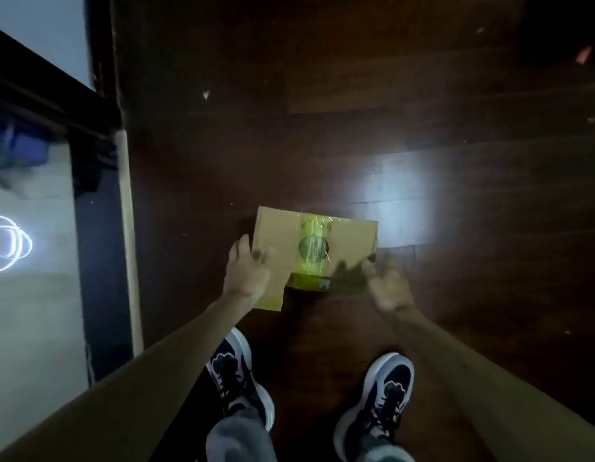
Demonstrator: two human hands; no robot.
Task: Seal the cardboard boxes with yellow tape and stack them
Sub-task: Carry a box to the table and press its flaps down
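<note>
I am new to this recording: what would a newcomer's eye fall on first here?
A cardboard box with a strip of yellow tape across its top sits on the dark wooden floor, mid-frame. A left hand and right hand reach to its two sides, above two dark shoes at the bottom. A bright glare lies on the floor just beyond the box.

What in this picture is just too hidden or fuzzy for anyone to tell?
Head view: the round mark under the yellow tape on the cardboard box is too blurred to read.
Head view: the left hand covers the box's left edge.
Head view: the right hand is motion-blurred; whether it touches the box is unclear.
</note>
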